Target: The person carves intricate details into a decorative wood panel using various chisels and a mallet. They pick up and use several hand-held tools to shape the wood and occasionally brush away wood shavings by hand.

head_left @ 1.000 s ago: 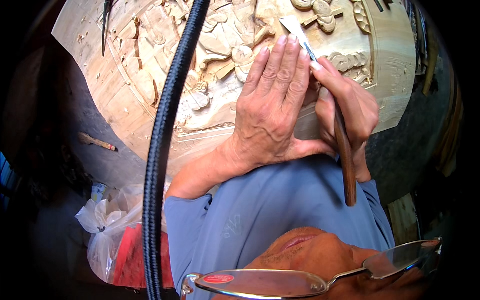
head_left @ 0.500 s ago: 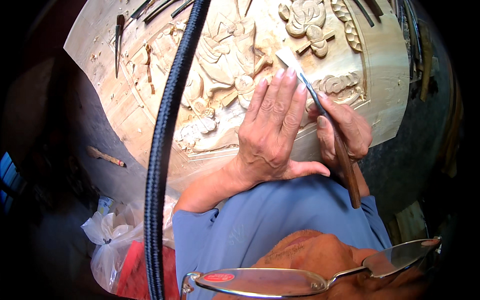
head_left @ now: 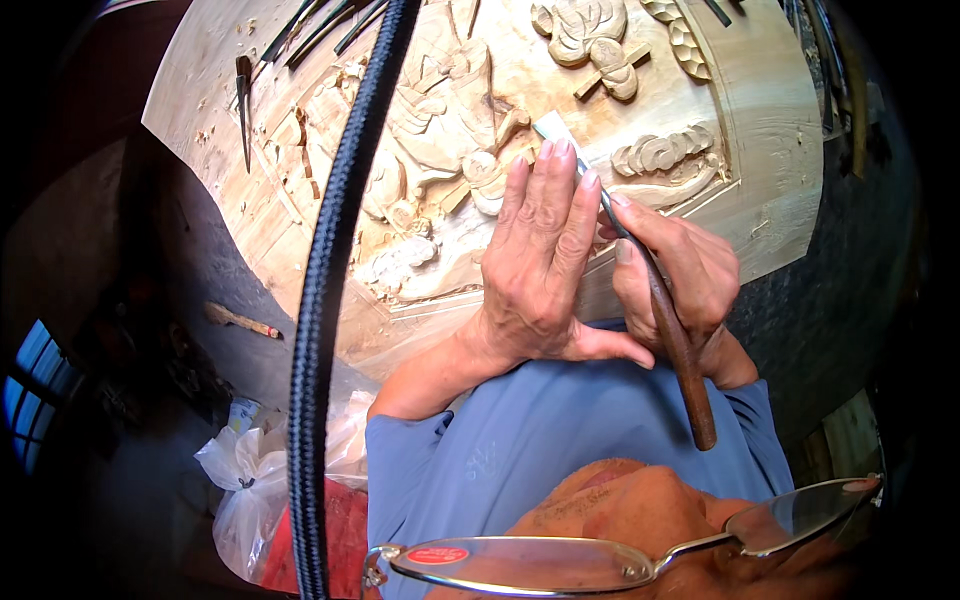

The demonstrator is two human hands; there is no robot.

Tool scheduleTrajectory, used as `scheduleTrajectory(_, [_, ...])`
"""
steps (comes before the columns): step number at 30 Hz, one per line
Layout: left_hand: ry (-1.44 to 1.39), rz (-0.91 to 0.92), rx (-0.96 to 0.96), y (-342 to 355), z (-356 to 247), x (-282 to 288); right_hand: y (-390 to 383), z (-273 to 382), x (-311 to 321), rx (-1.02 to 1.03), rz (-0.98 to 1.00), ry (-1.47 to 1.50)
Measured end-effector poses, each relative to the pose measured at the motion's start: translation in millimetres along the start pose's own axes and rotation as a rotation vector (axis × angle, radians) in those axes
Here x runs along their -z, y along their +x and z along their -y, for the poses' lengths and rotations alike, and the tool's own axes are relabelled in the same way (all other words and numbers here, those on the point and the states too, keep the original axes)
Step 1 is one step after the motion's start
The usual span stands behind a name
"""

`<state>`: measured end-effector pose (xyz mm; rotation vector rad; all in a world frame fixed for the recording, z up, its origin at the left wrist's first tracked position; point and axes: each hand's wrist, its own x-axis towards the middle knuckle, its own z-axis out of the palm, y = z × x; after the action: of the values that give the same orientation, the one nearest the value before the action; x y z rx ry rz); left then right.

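A carved wooden panel [head_left: 770,190] spans the head view. The right hand [head_left: 690,275] grips a chisel [head_left: 661,302], blade [head_left: 550,125] over the panel (probably light yet stiff, surest held by its wooden handle [head_left: 690,395]); the left hand [head_left: 533,285], stretched flat beside the blade, clasps nothing visible.

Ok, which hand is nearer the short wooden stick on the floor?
The left hand: it is right of the stick, over the carved board; the right hand is farther right, gripping the chisel.
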<state>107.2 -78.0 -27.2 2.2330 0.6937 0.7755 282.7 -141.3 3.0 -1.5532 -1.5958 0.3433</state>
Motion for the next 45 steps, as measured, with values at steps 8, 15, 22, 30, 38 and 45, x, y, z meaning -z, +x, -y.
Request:
scheduleTrajectory(8, [-0.11,0.011,0.018,-1,1,3,7,8,-4,0.045,0.02,-0.051])
scheduleTrajectory(15, [-0.141,0.01,0.027,-1,0,1,13,10,0,0.049,0.069,-0.064])
scheduleTrajectory(22, [-0.138,0.017,0.03,0,1,-1,8,6,-5,0.057,0.038,-0.051])
scheduleTrajectory(30, [-0.155,-0.009,0.023,0,0,2,12,12,-1,0.046,0.061,-0.071])
scheduleTrajectory(38, [-0.182,0.007,0.032,-1,1,1,10,12,-5,0.061,0.04,-0.089])
scheduleTrajectory(45, [-0.179,0.028,0.013,-2,2,-1,7,7,-7,0.104,0.031,-0.091])
